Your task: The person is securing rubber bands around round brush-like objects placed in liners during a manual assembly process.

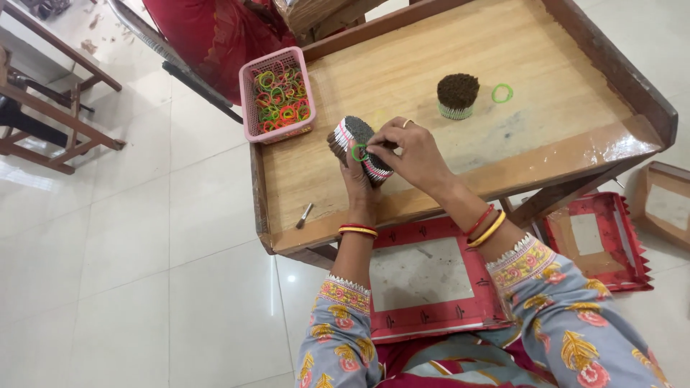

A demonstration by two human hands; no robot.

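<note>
Head view, read left to right. A pink basket of coloured rubber bands sits at the left rear corner of the wooden desk, close beside the working hands. A small loose stick lies by the near left rim. Over the desk's front, the left hand has its grip clamped from below on a bundle of dark-tipped sticks, tilted so its side faces the right hand. That hand's fingertips are pinched together on a green rubber band against the bundle. Farther right, a second bundle stands upright, apart, a spare green band just beside it.
</note>
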